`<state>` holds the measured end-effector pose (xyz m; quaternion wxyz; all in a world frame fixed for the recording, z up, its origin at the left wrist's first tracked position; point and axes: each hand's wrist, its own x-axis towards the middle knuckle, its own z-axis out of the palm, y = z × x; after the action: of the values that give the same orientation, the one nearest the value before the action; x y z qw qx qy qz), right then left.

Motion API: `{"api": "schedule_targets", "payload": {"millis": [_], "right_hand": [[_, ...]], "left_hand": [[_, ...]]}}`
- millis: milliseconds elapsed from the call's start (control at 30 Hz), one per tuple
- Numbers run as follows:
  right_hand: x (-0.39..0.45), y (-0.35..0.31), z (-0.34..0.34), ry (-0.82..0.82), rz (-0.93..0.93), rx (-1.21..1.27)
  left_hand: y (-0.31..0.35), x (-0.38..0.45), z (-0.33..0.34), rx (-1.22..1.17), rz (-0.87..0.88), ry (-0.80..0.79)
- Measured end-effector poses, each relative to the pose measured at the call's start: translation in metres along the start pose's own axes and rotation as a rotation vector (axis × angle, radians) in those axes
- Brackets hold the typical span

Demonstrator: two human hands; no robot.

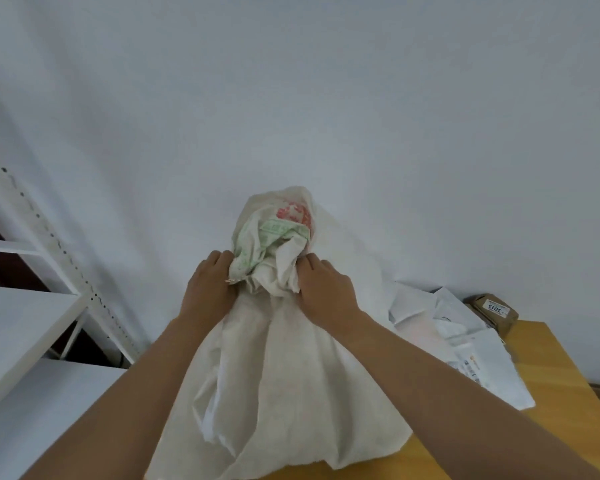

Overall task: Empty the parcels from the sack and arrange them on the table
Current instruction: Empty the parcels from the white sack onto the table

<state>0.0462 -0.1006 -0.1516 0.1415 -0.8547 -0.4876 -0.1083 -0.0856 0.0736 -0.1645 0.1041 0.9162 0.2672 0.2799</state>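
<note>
A white woven sack [284, 393] with red and green print near its top stands upside down on the wooden table [568, 386], bunched at the upper end. My left hand [210, 285] grips the bunched fabric on the left side. On the right side, my right hand [324, 289] grips the same bunch. Several white parcel bags [465, 344] lie spilled on the table to the right of the sack. A small brown cardboard box [494, 311] with a label sits behind them. What is inside the sack is hidden.
A white metal shelving unit [32, 306] stands to the left of the table. A plain white wall [291, 98] rises close behind the table. The table's right edge runs near the frame's right side.
</note>
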Motion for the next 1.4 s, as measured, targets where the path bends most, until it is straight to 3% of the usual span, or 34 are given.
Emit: {"api": "schedule_targets", "payload": {"millis": [100,233,400,1133,1400], "right_hand": [[0.000,-0.009,0.011,-0.180,0.057,-0.071],[0.012,-0.029,0.005,0.030,-0.010,0.001],[0.004,-0.013,0.036,-0.241,0.022,-0.012],[-0.026,0.011,0.056,-0.171,0.092,0.291],[-0.062,0.005,0.075,-0.074,0.152,0.274]], "left_hand": [[-0.010,-0.005,0.001,0.057,0.008,-0.100],[-0.018,-0.010,-0.003,-0.006,-0.047,0.040],[-0.031,-0.021,0.012,0.033,-0.096,-0.136],[-0.009,-0.031,0.037,-0.026,-0.103,-0.155],[0.016,-0.053,0.051,-0.048,-0.091,-0.238]]}}
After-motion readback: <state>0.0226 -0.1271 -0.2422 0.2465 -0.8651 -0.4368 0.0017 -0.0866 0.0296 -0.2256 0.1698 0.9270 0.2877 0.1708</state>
